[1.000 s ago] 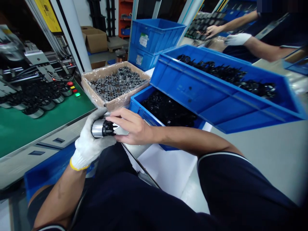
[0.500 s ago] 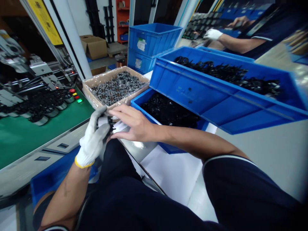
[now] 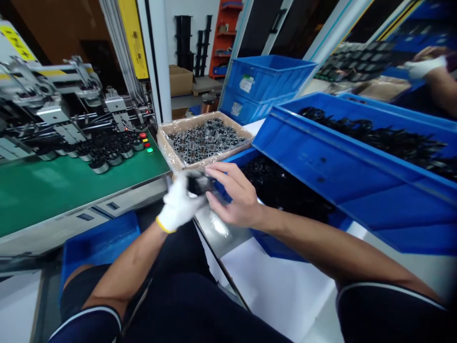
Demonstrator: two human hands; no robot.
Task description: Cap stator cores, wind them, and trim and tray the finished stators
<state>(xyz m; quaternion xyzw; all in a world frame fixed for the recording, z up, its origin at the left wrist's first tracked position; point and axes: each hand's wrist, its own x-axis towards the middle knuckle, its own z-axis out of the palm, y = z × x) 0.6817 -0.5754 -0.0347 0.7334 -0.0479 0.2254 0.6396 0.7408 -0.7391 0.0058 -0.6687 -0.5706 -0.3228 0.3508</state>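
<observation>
My left hand (image 3: pixel 177 206), in a white glove with a yellow cuff, grips a small cylindrical metal part with a black end (image 3: pixel 198 183), blurred by motion. My bare right hand (image 3: pixel 236 196) touches the same part from the right with its fingertips. Both hands hover above the table edge, just in front of a cardboard box (image 3: pixel 167 145) filled with several grey metal rings. A low blue bin (image 3: pixel 271 240) of black plastic parts sits right of my hands.
A green conveyor (image 3: pixel 53 190) at left carries several finished parts below machine fixtures, with coloured buttons (image 3: pixel 144 140) beside them. A large tilted blue bin (image 3: pixel 332 166) of black parts is at right. Stacked blue crates (image 3: pixel 264 78) stand behind. Another person's gloved hand (image 3: pixel 423 66) is at top right.
My view has swung left and both hands shifted right in frame. The part has turned in my left hand, and my right fingers stay on it.
</observation>
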